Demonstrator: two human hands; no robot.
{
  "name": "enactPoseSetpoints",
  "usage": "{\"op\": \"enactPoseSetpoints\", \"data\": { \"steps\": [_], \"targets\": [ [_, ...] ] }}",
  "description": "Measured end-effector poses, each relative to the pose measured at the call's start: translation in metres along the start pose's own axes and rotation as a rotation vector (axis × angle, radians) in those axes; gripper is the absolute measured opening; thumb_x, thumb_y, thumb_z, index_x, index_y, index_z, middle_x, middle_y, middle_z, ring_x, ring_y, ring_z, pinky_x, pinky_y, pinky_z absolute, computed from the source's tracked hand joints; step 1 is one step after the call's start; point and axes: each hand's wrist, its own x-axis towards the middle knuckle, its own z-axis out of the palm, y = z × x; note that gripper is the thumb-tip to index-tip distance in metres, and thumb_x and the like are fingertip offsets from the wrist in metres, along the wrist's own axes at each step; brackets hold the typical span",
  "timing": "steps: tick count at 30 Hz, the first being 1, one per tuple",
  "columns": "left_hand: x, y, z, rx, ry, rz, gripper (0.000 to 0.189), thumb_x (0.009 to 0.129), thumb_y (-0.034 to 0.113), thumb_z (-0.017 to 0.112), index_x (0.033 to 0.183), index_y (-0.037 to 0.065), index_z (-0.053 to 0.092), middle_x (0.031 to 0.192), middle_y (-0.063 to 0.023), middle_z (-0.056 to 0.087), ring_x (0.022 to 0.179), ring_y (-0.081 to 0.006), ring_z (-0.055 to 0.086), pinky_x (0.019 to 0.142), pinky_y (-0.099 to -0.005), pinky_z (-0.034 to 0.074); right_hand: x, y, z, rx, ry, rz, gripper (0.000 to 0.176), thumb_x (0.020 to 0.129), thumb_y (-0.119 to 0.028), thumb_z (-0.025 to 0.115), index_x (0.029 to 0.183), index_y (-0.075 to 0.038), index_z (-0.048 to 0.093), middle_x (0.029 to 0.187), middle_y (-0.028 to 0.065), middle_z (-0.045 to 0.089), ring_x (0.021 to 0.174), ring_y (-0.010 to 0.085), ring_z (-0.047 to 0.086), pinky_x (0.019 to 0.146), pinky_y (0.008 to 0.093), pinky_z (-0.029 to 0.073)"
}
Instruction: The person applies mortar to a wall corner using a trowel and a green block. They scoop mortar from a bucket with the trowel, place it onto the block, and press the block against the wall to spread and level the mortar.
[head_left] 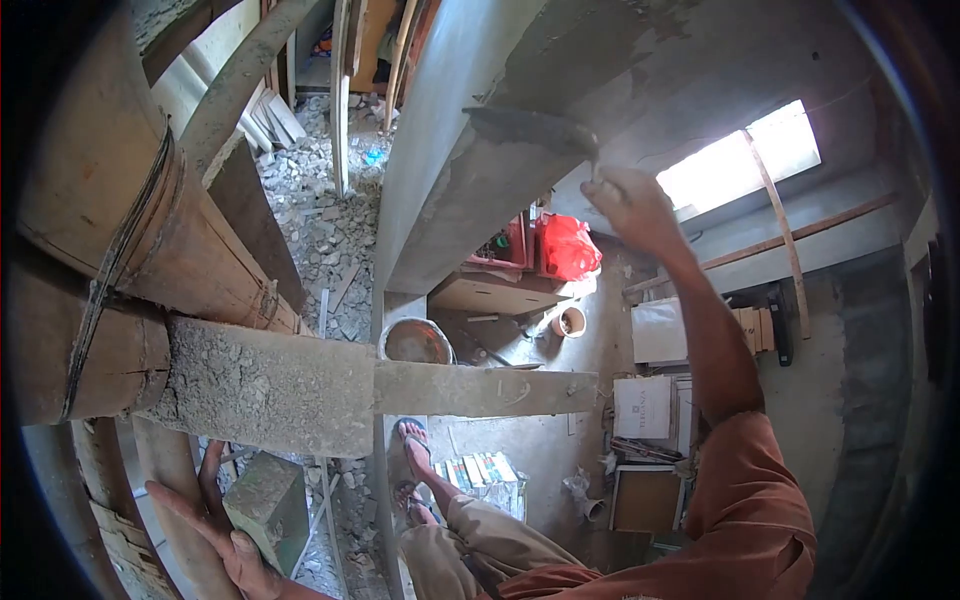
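Observation:
My right hand (630,205) is wrapped round the handle of a trowel (530,132), whose long blade lies against the grey plastered beam (470,190) at the upper middle. Patches of darker, wet-looking plaster show on the surface above the blade. At the lower left, my left hand (235,545) rests against a bamboo pole (180,480), fingers spread, beside a greenish block-like box (268,508). Nothing is held in it.
A rubble-covered plank (270,385) and a narrower board (490,390) cross in front of me. Thick bamboo (200,250) stands at the left. Rubble (320,220), a bucket (417,342), a red bag (568,248) and stacked boxes (645,405) lie below.

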Motion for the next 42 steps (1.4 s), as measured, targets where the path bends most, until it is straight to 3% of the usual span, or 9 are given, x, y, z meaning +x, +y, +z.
{"op": "enactPoseSetpoints", "data": {
  "steps": [3, 10, 13, 23, 26, 29, 33, 39, 42],
  "targets": [
    [0.000, 0.007, 0.006, 0.032, 0.030, -0.023, 0.095, 0.095, 0.061, 0.048, 0.162, 0.012, 0.001, 0.153, -0.0343, 0.032, 0.139, -0.0414, 0.040, 0.116, -0.0500, 0.024, 0.014, -0.004, -0.035, 0.370, -0.226, 0.286, 0.031, 0.094, -0.031, 0.065, 0.083, -0.003, 0.065, 0.065, -0.0016, 0.053, 0.056, 0.0044, 0.051, 0.049, 0.0237, 0.038],
    [0.001, 0.013, 0.006, 0.032, 0.022, -0.087, 0.100, 0.093, 0.065, 0.049, 0.162, 0.011, 0.001, 0.149, -0.0359, 0.037, 0.139, -0.0400, 0.041, 0.116, -0.0495, 0.023, -0.011, -0.004, -0.032, 0.230, 0.130, 0.241, 0.033, 0.096, -0.033, 0.064, 0.094, -0.001, 0.065, 0.070, 0.0104, 0.062, 0.062, 0.0194, 0.059, 0.060, 0.0355, 0.046],
    [0.004, 0.019, 0.009, -0.001, 0.013, -0.144, 0.101, 0.092, 0.065, 0.049, 0.162, 0.010, 0.001, 0.147, -0.0362, 0.039, 0.139, -0.0394, 0.040, 0.117, -0.0493, 0.021, -0.031, -0.017, -0.007, 0.117, 0.036, 0.160, 0.033, 0.095, -0.034, 0.063, 0.094, -0.001, 0.063, 0.075, 0.0179, 0.063, 0.067, 0.0324, 0.062, 0.065, 0.0414, 0.047],
    [0.000, 0.011, 0.000, 0.133, -0.018, -0.071, 0.097, 0.095, 0.064, 0.045, 0.162, 0.008, 0.003, 0.151, -0.0344, 0.034, 0.140, -0.0403, 0.040, 0.116, -0.0504, 0.022, -0.031, 0.008, 0.023, 0.106, -0.043, 0.127, 0.031, 0.094, -0.032, 0.065, 0.091, -0.002, 0.061, 0.065, 0.0129, 0.054, 0.058, 0.0186, 0.049, 0.058, 0.0356, 0.041],
    [0.000, 0.012, 0.000, 0.146, -0.014, -0.088, 0.097, 0.095, 0.064, 0.044, 0.162, 0.008, 0.003, 0.151, -0.0345, 0.035, 0.139, -0.0405, 0.040, 0.116, -0.0502, 0.022, -0.024, 0.004, -0.005, 0.219, 0.048, 0.266, 0.032, 0.095, -0.035, 0.064, 0.098, -0.004, 0.065, 0.072, 0.0152, 0.063, 0.063, 0.0294, 0.060, 0.064, 0.0385, 0.047],
    [0.000, 0.011, -0.001, 0.119, -0.029, -0.099, 0.097, 0.095, 0.064, 0.044, 0.162, 0.008, 0.003, 0.152, -0.0336, 0.033, 0.139, -0.0406, 0.041, 0.116, -0.0499, 0.022, -0.023, -0.007, -0.016, 0.071, 0.351, 0.140, 0.023, 0.094, -0.029, 0.068, 0.099, -0.006, 0.066, 0.073, 0.0096, 0.065, 0.057, 0.0241, 0.059, 0.057, 0.0357, 0.047],
    [0.000, 0.015, 0.000, 0.155, -0.035, -0.103, 0.096, 0.095, 0.063, 0.044, 0.162, 0.008, 0.003, 0.155, -0.0301, 0.031, 0.138, -0.0402, 0.042, 0.117, -0.0500, 0.021, -0.034, -0.025, 0.010, 0.046, 0.330, 0.121, 0.027, 0.094, -0.028, 0.069, 0.090, -0.002, 0.063, 0.066, 0.0086, 0.057, 0.058, 0.0134, 0.049, 0.056, 0.0306, 0.041],
    [0.000, 0.008, -0.004, 0.161, -0.034, -0.045, 0.095, 0.095, 0.061, 0.044, 0.162, 0.009, 0.001, 0.161, -0.0263, 0.021, 0.139, -0.0395, 0.042, 0.118, -0.0500, 0.019, -0.034, -0.025, 0.058, -0.074, -0.175, 0.116, 0.042, 0.093, -0.044, 0.060, 0.101, -0.004, 0.065, 0.086, 0.0199, 0.068, 0.082, 0.0420, 0.066, 0.074, 0.0478, 0.051],
    [-0.002, 0.012, -0.002, 0.172, -0.037, -0.107, 0.094, 0.096, 0.061, 0.042, 0.162, 0.009, 0.001, 0.162, -0.0253, 0.019, 0.139, -0.0394, 0.041, 0.118, -0.0498, 0.020, -0.020, -0.014, 0.058, 0.005, -0.231, 0.190, 0.044, 0.092, -0.045, 0.061, 0.097, -0.002, 0.067, 0.084, 0.0225, 0.067, 0.085, 0.0428, 0.066, 0.074, 0.0478, 0.050]
  ]
}}
